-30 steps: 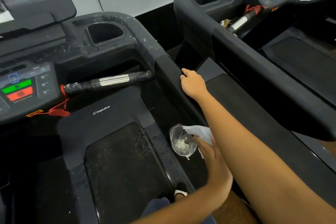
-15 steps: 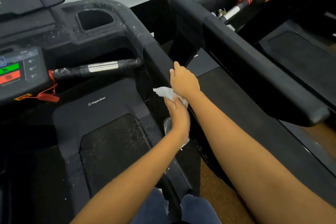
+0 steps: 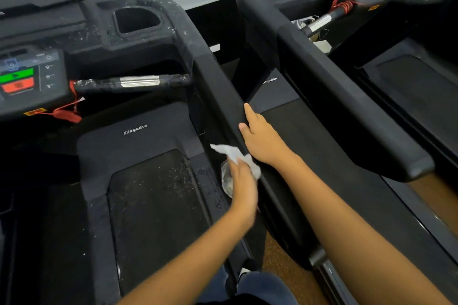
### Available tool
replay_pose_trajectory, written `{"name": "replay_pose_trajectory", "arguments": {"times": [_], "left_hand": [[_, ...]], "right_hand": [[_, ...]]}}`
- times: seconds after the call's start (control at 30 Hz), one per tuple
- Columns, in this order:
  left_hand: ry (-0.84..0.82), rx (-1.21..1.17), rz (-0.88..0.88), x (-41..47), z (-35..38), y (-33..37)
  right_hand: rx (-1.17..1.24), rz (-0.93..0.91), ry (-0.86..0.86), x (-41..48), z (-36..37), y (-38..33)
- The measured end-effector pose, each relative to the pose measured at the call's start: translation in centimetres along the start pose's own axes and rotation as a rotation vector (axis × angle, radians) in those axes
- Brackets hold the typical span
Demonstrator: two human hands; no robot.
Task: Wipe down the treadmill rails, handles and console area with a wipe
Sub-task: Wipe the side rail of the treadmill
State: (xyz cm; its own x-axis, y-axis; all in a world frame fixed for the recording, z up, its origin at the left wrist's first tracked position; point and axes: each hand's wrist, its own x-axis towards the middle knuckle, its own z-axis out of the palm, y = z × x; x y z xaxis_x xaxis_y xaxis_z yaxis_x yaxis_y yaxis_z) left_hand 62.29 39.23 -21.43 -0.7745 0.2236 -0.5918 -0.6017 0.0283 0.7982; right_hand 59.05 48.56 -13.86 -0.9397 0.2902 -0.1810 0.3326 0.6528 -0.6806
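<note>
Black plastic makes up the long right rail [image 3: 218,86] of the near treadmill, and everything else here is placed from it. The console [image 3: 29,77] and the handle bar [image 3: 133,82] sit far to the left of the rail. They have white specks on and around them, so it looks like a lot of wiping is left to do.

The right hand [image 3: 262,138] lies on top of the rail with one finger straight along it. Its other fingers go over the far side of the rail, so it is not clear if it grips.

The left hand [image 3: 241,188] is just below it, on the inner side of the rail, and pinches the white wipe [image 3: 233,153]. A second ago this hand was lower, by a clear plastic thing [image 3: 226,181]. Now it has come up and the wipe seems to touch the rail, so the rail wiping is probably just starting.

The left hand is blurry. The clear thing is mostly behind it and hard to name. The rail's lower end is hidden under the right arm.
</note>
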Motion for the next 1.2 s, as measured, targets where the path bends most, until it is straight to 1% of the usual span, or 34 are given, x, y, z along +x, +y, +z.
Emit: {"name": "replay_pose_trajectory", "arguments": {"times": [0.03, 0.1, 0.17, 0.23, 0.27, 0.37, 0.43, 0.5, 0.6, 0.67, 0.73, 0.87, 0.93, 1.03, 1.13, 1.17, 1.2], "left_hand": [[-0.038, -0.019, -0.021, -2.7, 0.2, -1.9], [-0.166, -0.036, -0.016, -7.6, 0.5, -3.6], [-0.118, -0.057, 0.047, -6.5, 1.0, -3.5], [0.019, -0.086, -0.015, -1.9, 0.8, -1.7], [0.042, -0.08, -0.011, 0.5, 0.5, -0.3], [0.006, -0.111, 0.081, 3.7, 0.1, 2.3], [0.008, -0.091, 0.119, 2.7, 0.1, 2.5], [0.01, -0.052, 0.143, 0.5, 0.4, 1.0], [-0.045, -0.042, 0.148, -2.6, 0.7, -1.4], [-0.065, -0.055, 0.094, -1.4, 0.8, -0.7], [-0.042, -0.08, 0.037, 1.1, 0.5, 1.1], [0.026, -0.107, 0.082, 4.4, 0.1, 3.7], [0.025, -0.129, 0.097, 3.5, 0.6, 3.2], [0.024, -0.069, 0.128, -0.7, 1.0, 0.3], [-0.114, 0.014, 0.169, -5.6, 0.5, -3.2], [-0.156, 0.022, 0.173, -6.2, 0.4, -3.8], [-0.165, 0.021, 0.18, -5.5, 0.2, -4.0]], "right_hand": [[-0.001, 0.001, 0.006, -0.2, 0.0, 0.2], [-0.008, 0.001, 0.012, -0.7, 0.1, 0.4], [-0.016, -0.002, 0.023, -1.2, 0.2, 0.7], [-0.043, 0.005, 0.041, -1.6, 0.3, 0.7], [-0.063, 0.011, 0.054, -1.8, 0.4, 0.7], [-0.146, 0.016, 0.099, -2.1, 0.7, 0.4], [-0.192, 0.007, 0.125, -2.1, 1.0, 0.3], [-0.215, 0.003, 0.133, -2.0, 1.2, 0.3], [-0.23, 0.001, 0.144, -2.0, 1.4, 0.6], [-0.237, 0.005, 0.143, -2.2, 1.4, 0.7], [-0.221, 0.007, 0.134, -2.3, 1.4, 0.9], [-0.197, 0.001, 0.136, -2.9, 1.2, 1.0], [-0.18, 0.01, 0.128, -3.2, 1.2, 1.2], [-0.165, 0.018, 0.14, -3.1, 1.1, 1.4], [-0.173, -0.003, 0.154, -3.2, 1.2, 1.5], [-0.175, -0.006, 0.151, -3.2, 1.3, 1.6], [-0.178, -0.004, 0.151, -3.3, 1.3, 1.6]]}}
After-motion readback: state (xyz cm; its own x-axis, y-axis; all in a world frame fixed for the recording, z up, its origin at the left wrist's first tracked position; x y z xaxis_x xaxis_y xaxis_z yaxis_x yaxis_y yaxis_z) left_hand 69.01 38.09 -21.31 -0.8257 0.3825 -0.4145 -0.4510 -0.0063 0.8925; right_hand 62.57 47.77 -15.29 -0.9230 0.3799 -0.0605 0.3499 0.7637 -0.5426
